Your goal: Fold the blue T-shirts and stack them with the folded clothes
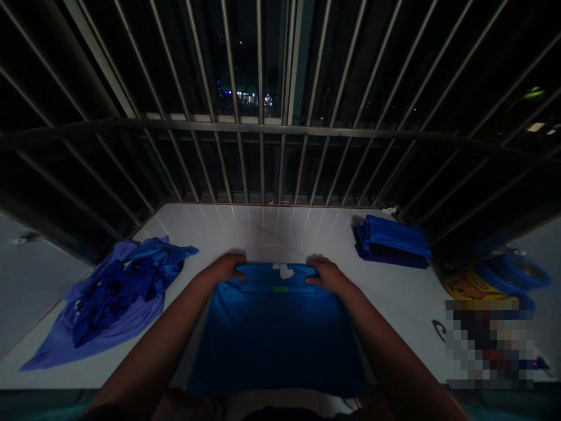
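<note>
Forearms [153, 345] flank a blue shirt [276, 336] lying lengthwise toward the railing [280, 130], fingers [228, 264] together on its far edge.

Bare left hand [223, 269], bare right hand [331, 276]

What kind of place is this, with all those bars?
Probably a balcony, at night: metal bars fence it in, white tiles cover the surface, and faraway lights shine outside.
</note>
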Motion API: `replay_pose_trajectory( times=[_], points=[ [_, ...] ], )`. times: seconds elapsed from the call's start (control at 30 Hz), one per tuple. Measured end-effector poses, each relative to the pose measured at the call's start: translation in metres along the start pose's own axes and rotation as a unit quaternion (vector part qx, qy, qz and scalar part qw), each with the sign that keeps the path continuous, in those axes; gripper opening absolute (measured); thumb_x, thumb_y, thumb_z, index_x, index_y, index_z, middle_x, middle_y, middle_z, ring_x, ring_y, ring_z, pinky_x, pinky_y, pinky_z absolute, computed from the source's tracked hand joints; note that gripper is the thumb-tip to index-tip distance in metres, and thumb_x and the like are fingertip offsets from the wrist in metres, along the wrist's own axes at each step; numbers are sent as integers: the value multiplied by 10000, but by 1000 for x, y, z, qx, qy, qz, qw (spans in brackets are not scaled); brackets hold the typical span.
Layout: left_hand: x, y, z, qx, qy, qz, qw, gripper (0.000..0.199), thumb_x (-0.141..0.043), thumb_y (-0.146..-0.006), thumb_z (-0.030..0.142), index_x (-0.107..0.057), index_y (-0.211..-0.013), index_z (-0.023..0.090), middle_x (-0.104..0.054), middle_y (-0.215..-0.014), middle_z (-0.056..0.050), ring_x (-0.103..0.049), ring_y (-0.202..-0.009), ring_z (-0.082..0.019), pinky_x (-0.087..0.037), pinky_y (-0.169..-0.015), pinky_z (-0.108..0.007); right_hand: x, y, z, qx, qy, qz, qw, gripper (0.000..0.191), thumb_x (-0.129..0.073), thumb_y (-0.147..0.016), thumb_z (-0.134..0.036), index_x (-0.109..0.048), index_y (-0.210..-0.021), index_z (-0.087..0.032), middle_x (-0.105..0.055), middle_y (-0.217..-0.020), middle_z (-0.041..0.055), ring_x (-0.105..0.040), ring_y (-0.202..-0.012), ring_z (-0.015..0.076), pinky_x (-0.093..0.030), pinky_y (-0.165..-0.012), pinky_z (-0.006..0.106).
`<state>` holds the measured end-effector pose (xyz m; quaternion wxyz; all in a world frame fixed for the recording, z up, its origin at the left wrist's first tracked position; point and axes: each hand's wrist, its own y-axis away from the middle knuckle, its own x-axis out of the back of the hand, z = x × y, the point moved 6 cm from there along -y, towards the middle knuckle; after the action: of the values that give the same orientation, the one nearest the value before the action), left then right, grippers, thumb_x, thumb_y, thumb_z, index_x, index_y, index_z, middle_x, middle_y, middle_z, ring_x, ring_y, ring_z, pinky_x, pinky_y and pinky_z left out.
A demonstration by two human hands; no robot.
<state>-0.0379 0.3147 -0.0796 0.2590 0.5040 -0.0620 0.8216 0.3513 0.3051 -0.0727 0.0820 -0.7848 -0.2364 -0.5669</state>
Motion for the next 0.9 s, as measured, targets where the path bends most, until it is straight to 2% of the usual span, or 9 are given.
replay_pose_trajectory(
  times=[0.07,0.17,0.27,0.4,0.5,0.6,0.7,0.8,0.9],
  points=[
    [7,-5,1,-6,11,-12,1000,365,-830,-780,575,-742,-834,225,-770,-911,-44,-731,-942,-290,-540,-886,-353,3,-4,-2,12,-16,-12,1000,362,-846,-894,-407,-818,-1210,-234,-808,-1272,114,-730,-1203,329,-532,-1074,436],
    [16,-6,4,-13,29,-2,999,319,-760,-833,545,-707,-837,230,-754,-877,-24,-728,-906,-265,-519,-828,-320,13,-7,-6,15,-25,6,1000,184,-816,-910,-325,-800,-1058,-217,-810,-1155,78,-748,-1079,267,-541,-978,350],
    [28,-3,10,-8,43,37,998,291,-645,-943,512,-705,-976,229,-774,-971,-40,-741,-965,-263,-523,-864,-323,27,-7,-7,6,-32,40,999,201,-729,-988,-319,-764,-1153,-210,-806,-1162,80,-752,-1077,252,-526,-942,314],
    [51,12,24,2,44,138,989,295,-586,-1028,510,-698,-1073,241,-790,-1015,-51,-751,-948,-257,-539,-886,-339,49,3,-8,-36,-1,105,994,286,-624,-1073,-413,-737,-1271,-241,-822,-1069,75,-765,-977,272,-523,-853,325],
    [54,37,37,-5,18,199,980,269,-572,-1057,477,-717,-1106,255,-804,-1023,-59,-769,-962,-261,-562,-901,-353,52,24,-16,-23,38,143,989,302,-582,-1094,-414,-756,-1281,-253,-823,-1118,90,-756,-1026,284,-536,-931,357],
    [31,73,48,-48,-2,199,979,225,-551,-1070,403,-732,-1104,274,-829,-1143,-68,-783,-1079,-267,-575,-1008,-399,29,57,-29,58,63,136,987,279,-575,-1089,-329,-779,-1260,-247,-818,-1179,113,-738,-1114,295,-533,-1047,407],
    [-14,111,49,-60,-39,150,986,183,-578,-1009,235,-743,-1064,290,-824,-1269,-50,-764,-1208,-271,-571,-1093,-448,-10,97,-33,120,93,107,983,333,-564,-1054,-191,-782,-1292,-272,-814,-1257,97,-725,-1172,290,-551,-1072,427],
    [-55,142,43,-28,-84,109,990,357,-593,-908,81,-764,-1111,319,-808,-1357,-9,-749,-1278,-274,-587,-1123,-464,-45,129,-24,141,117,92,979,482,-550,-997,-74,-770,-1358,-303,-795,-1367,66,-718,-1226,275,-575,-1080,423],
    [-73,159,40,5,-105,99,990,477,-580,-886,56,-766,-1211,351,-758,-1484,4,-715,-1368,-271,-571,-1194,-492,-61,149,-3,129,133,103,977,607,-542,-970,-35,-723,-1474,-319,-753,-1475,63,-697,-1315,275,-574,-1124,435]
  ],
)
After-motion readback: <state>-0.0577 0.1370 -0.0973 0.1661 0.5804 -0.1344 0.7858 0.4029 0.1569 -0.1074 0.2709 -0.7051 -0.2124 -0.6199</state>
